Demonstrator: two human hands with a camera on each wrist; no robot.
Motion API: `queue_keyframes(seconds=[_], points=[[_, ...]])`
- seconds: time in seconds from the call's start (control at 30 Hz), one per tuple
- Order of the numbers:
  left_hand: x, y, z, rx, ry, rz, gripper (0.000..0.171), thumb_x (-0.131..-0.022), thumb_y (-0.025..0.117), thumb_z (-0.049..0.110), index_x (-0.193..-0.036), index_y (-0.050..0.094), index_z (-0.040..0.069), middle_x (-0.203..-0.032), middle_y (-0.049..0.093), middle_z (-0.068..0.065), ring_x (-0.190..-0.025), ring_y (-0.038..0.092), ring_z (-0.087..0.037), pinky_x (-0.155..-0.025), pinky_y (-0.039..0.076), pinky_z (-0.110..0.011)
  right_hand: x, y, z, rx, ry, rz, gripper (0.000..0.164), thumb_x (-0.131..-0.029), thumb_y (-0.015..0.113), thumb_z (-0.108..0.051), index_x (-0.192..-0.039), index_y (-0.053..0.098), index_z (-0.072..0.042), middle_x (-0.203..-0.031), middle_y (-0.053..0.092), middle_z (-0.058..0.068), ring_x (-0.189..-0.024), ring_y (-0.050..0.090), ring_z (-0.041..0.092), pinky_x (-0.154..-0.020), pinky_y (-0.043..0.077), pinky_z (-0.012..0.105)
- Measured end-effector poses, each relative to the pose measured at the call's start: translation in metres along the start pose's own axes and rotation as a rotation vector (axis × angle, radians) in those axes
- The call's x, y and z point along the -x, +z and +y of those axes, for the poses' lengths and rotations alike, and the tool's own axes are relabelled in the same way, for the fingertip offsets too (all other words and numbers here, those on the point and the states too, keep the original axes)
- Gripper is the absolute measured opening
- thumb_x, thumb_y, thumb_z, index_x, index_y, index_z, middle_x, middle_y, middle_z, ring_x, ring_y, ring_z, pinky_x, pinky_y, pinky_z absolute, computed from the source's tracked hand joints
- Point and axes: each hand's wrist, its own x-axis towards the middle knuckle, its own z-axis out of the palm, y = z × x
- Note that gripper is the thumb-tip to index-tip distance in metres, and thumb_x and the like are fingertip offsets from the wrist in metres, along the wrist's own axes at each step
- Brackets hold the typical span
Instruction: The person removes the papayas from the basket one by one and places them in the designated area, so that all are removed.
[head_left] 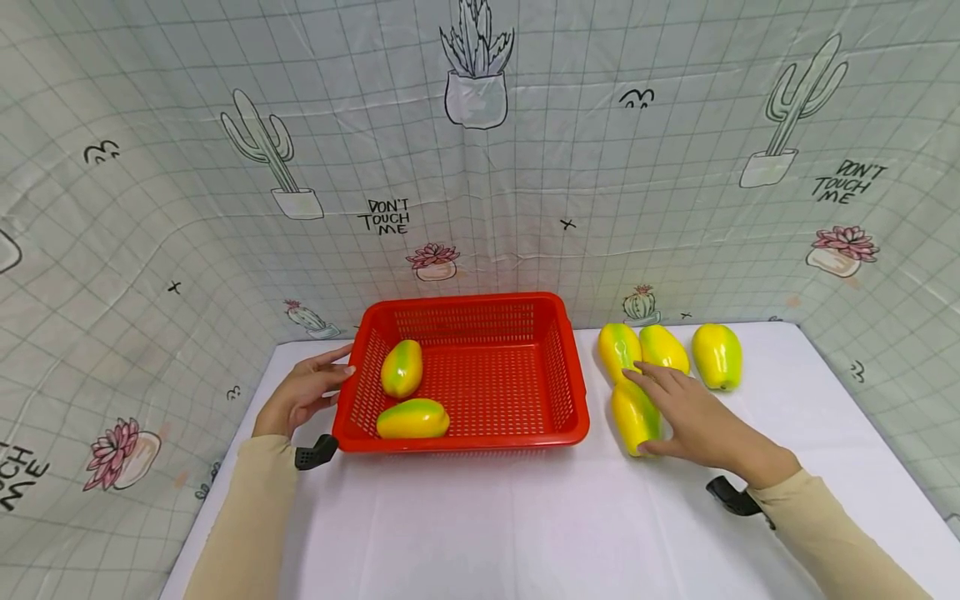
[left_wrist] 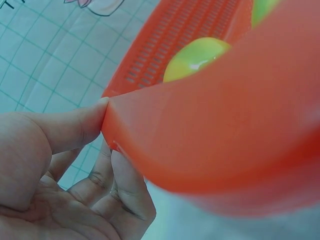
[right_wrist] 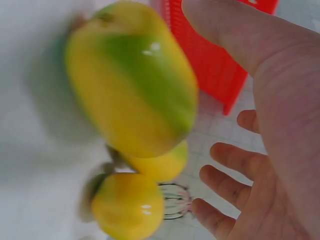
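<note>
Behind right hand (head_left: 703, 423), partly hidden fruit (head_left: 633, 418)

Table with a basket and four loose fruits on its white covering.
The table (head_left: 450, 533) bears a smooth, pale cloth (head_left: 570, 517) with faint creases, its front part bare before the basket. The red basket (head_left: 480, 442), rectangular and slotted, stands upright toward the rear, left of the fruits. To its right lie four yellow-green fruits: the left fruit (head_left: 618, 346) and middle fruit (head_left: 666, 350) side by side at the rear, the right fruit (head_left: 717, 357) just beside the middle one, and the near fruit (head_left: 633, 423) in front of the left one, the two appearing to meet end to end.
</note>
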Motion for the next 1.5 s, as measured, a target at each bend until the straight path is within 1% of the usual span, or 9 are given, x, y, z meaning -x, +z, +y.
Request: queue_keyframes(seconds=[0.13, 0.27, 0.4, 0.53, 0.73, 0.87, 1.03, 1.3, 1.5], points=[[0.0, 0.0, -0.001, -0.003, 0.002, 0.001, 0.063, -0.109, 0.06, 0.022, -0.167, 0.033, 0.017, -0.142, 0.062, -0.014, -0.107, 0.061, -0.017, -0.084, 0.053, -0.026, -0.008, -0.011, -0.004, -0.006, 0.012, -0.021, 0.104, -0.073, 0.099, -0.032, -0.154, 0.042, 0.0, -0.152, 0.048, 0.027, -0.135, 0.049, 0.046, -0.108, 0.042, 0.067], [-0.001, -0.001, -0.002, -0.001, 0.004, -0.002, 0.063, -0.109, 0.059, 0.022, -0.167, 0.033, 0.018, -0.135, 0.065, -0.009, -0.104, 0.061, -0.016, -0.082, 0.053, -0.026, -0.018, -0.019, -0.006, -0.007, -0.035, 0.019, 0.103, -0.074, 0.098, -0.029, -0.155, 0.042, 0.0, -0.152, 0.048, 0.026, -0.136, 0.048, 0.046, -0.108, 0.042, 0.067], [0.0, 0.0, -0.001, -0.004, 0.003, 0.005, 0.063, -0.109, 0.06, 0.022, -0.166, 0.034, 0.017, -0.136, 0.065, -0.01, -0.104, 0.062, -0.015, -0.082, 0.053, -0.026, -0.029, -0.023, -0.009, -0.002, -0.086, 0.063, 0.099, -0.074, 0.098, -0.026, -0.154, 0.044, 0.0, -0.151, 0.05, 0.025, -0.135, 0.05, 0.044, -0.106, 0.043, 0.065], [0.0, 0.001, -0.001, -0.006, 0.0, 0.009, 0.064, -0.109, 0.06, 0.023, -0.167, 0.033, 0.017, -0.141, 0.063, -0.013, -0.105, 0.063, -0.015, -0.083, 0.054, -0.026, -0.04, -0.027, -0.015, -0.01, -0.088, 0.041, 0.094, -0.077, 0.095, -0.025, -0.154, 0.046, -0.001, -0.151, 0.052, 0.023, -0.136, 0.05, 0.042, -0.107, 0.043, 0.063], [-0.001, 0.001, -0.001, -0.007, 0.002, 0.004, 0.064, -0.109, 0.06, 0.023, -0.167, 0.032, 0.017, -0.141, 0.063, -0.012, -0.105, 0.062, -0.015, -0.084, 0.054, -0.025, -0.058, -0.031, -0.022, -0.014, -0.105, 0.022, 0.092, -0.08, 0.093, -0.025, -0.155, 0.045, -0.003, -0.152, 0.052, 0.021, -0.137, 0.05, 0.041, -0.109, 0.043, 0.063], [-0.002, 0.0, -0.001, -0.002, 0.009, -0.003, 0.064, -0.109, 0.06, 0.023, -0.167, 0.032, 0.017, -0.132, 0.067, -0.007, -0.104, 0.063, -0.015, -0.084, 0.054, -0.026, -0.071, -0.033, -0.027, -0.01, -0.138, 0.023, 0.091, -0.08, 0.094, -0.024, -0.153, 0.046, -0.001, -0.153, 0.051, 0.022, -0.135, 0.052, 0.041, -0.109, 0.044, 0.062], [-0.003, 0.0, 0.0, 0.002, 0.009, -0.008, 0.064, -0.109, 0.06, 0.022, -0.167, 0.033, 0.017, -0.12, 0.069, 0.003, -0.101, 0.063, -0.013, -0.083, 0.054, -0.026, -0.088, -0.035, -0.034, -0.019, -0.152, -0.016, 0.09, -0.083, 0.093, -0.03, -0.154, 0.046, -0.002, -0.155, 0.049, 0.022, -0.137, 0.052, 0.041, -0.11, 0.044, 0.062], [0.0, 0.001, 0.0, -0.016, -0.007, 0.001, 0.064, -0.109, 0.06, 0.022, -0.167, 0.032, 0.017, -0.14, 0.063, -0.012, -0.107, 0.061, -0.016, -0.083, 0.053, -0.026, -0.119, -0.029, -0.051, -0.023, -0.187, -0.102, 0.09, -0.086, 0.089, -0.036, -0.157, 0.044, -0.004, -0.158, 0.047, 0.021, -0.142, 0.048, 0.041, -0.114, 0.042, 0.06], [0.001, 0.001, 0.001, -0.019, -0.003, 0.003, 0.064, -0.11, 0.059, 0.023, -0.168, 0.031, 0.017, -0.148, 0.058, -0.018, -0.109, 0.061, -0.017, -0.085, 0.053, -0.026, -0.141, -0.024, -0.065, -0.03, -0.208, -0.179, 0.088, -0.088, 0.088, -0.036, -0.159, 0.044, -0.009, -0.162, 0.044, 0.017, -0.146, 0.043, 0.038, -0.117, 0.04, 0.058]])
